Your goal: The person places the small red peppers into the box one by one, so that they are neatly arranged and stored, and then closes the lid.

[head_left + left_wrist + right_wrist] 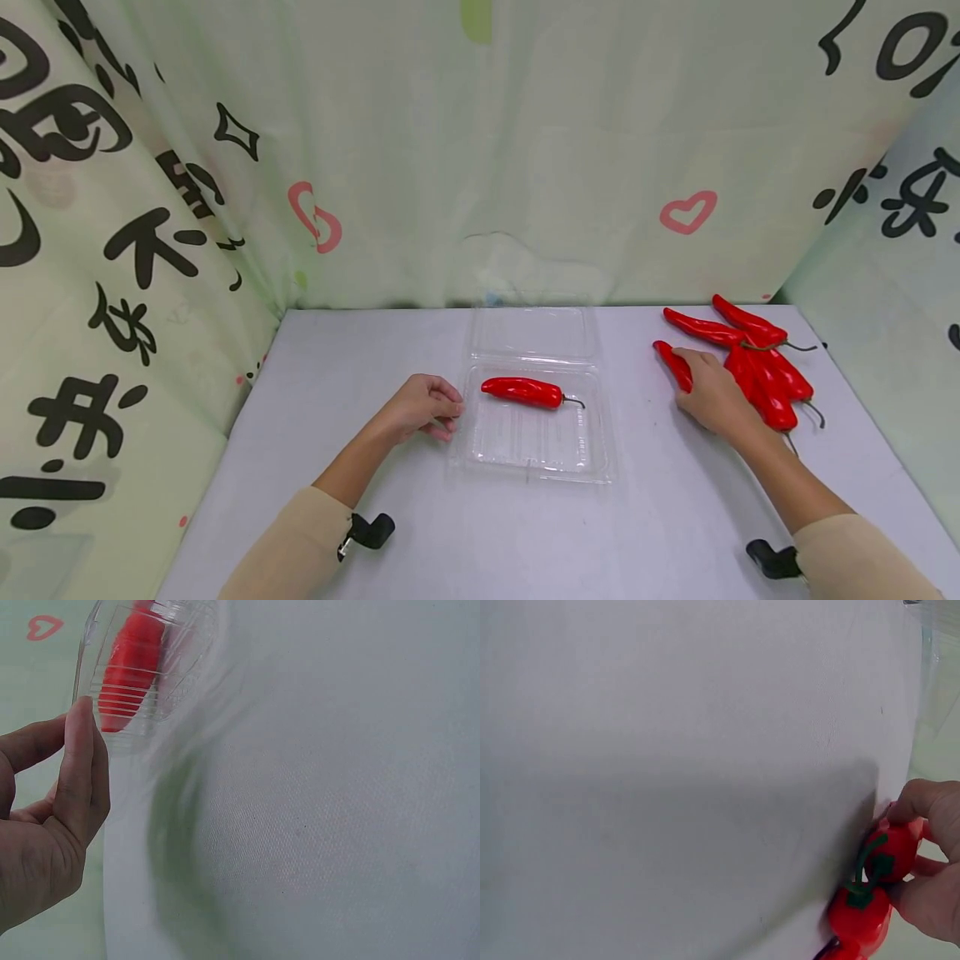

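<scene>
A clear plastic clamshell box (536,454) lies with its lid raised on the white table, and one red chili pepper (521,392) rests inside it. At the box's left rim my left hand (423,408) pinches the edge between thumb and fingers; the left wrist view shows those fingertips (81,712) at the rim. Off to the right, my right hand (712,392) grips a red chili pepper (672,364) at the left side of a pile of chili peppers (765,375). In the right wrist view, thumb and fingers close around that pepper, whose green stem shows, beside another pepper (859,919).
A pale curtain (495,150) printed with black characters and pink hearts hangs behind and beside the table (360,533). The transparent lid (532,333) leans back near the table's far edge. A black camera mount (371,531) sits on the left wrist, another (772,560) on the right.
</scene>
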A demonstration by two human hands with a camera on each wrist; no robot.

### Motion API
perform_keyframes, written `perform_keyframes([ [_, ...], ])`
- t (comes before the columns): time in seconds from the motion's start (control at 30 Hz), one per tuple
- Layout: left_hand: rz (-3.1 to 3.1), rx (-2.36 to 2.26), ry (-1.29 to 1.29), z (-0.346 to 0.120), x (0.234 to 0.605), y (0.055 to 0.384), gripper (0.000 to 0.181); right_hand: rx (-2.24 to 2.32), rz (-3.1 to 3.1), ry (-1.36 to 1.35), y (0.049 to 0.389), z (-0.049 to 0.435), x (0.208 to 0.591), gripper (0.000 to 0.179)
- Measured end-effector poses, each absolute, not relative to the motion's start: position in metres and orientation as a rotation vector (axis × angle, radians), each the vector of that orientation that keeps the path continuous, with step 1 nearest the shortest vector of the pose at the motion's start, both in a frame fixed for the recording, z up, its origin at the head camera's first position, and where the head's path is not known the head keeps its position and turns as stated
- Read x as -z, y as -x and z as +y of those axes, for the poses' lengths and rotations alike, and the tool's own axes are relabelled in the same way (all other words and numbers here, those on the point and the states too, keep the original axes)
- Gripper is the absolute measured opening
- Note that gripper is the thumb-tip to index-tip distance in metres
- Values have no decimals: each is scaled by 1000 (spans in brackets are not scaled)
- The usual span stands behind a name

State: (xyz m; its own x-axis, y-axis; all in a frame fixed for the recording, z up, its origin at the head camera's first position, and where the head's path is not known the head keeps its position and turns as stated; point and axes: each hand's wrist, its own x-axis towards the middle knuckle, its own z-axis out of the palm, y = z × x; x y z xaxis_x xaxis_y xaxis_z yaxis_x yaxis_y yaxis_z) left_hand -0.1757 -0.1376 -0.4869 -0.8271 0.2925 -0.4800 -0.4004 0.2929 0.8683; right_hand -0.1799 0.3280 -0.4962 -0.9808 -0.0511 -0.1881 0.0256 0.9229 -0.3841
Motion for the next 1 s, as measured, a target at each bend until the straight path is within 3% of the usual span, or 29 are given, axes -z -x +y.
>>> perform_keyframes([
  [1.0,2012,-1575,108,-137,486,175,16,731,2906,36,174,337,489,86],
])
